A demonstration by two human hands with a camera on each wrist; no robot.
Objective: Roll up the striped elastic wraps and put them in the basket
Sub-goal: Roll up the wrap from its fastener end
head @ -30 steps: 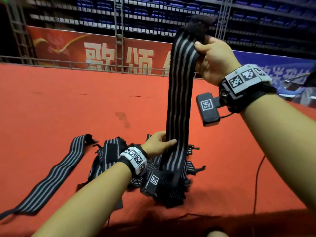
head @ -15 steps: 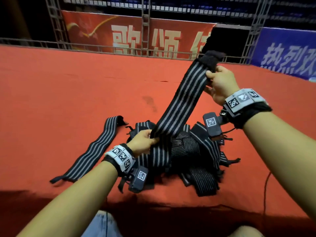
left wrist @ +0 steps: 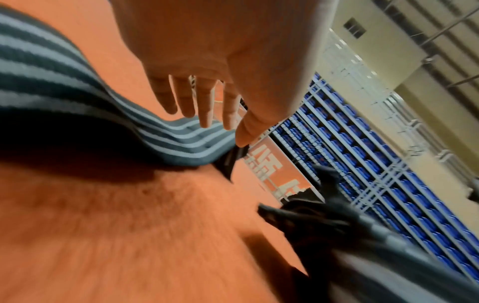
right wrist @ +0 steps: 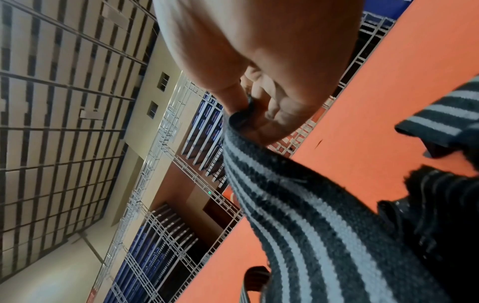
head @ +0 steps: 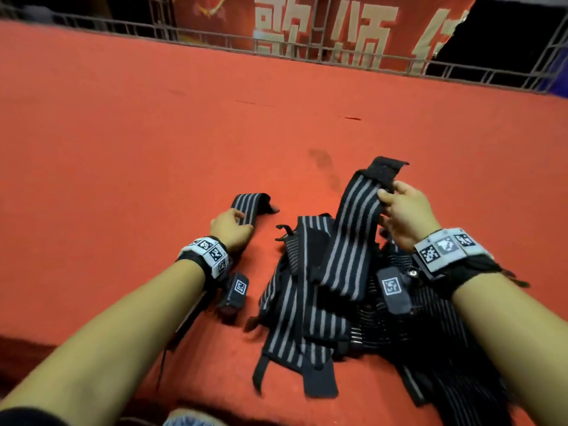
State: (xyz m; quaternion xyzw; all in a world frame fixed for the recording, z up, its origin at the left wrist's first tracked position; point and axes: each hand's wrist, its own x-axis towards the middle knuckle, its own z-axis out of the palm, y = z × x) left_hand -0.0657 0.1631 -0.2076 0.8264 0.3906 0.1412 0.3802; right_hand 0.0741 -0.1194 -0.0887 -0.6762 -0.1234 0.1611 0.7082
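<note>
On the left, the left hand (head: 231, 228) reaches over a single striped wrap (head: 249, 205) that lies apart from the others on the red carpeted table (head: 123, 149). From the head view its fingers (head: 238, 215) rest on the near part of that wrap; the left wrist view shows them straight and spread above the striped band (left wrist: 77, 98), gripping nothing. Black wrist straps carrying white coded tags sit on both forearms.

In the middle, just right of that single wrap, a loose pile of striped wraps (head: 307, 302) lies tangled on the table, black tab ends sticking out at the near edge.

To the right, the right hand (head: 405, 216) holds one wrap lifted from the pile (head: 353, 241) by its plain black end, which pokes up above the fingers. In the right wrist view the thumb and curled fingers (right wrist: 274, 114) pinch that end, and the striped length (right wrist: 298, 205) slopes down toward the pile.

Beyond the table's far edge runs a metal railing (head: 276, 44) with a red banner behind it
</note>
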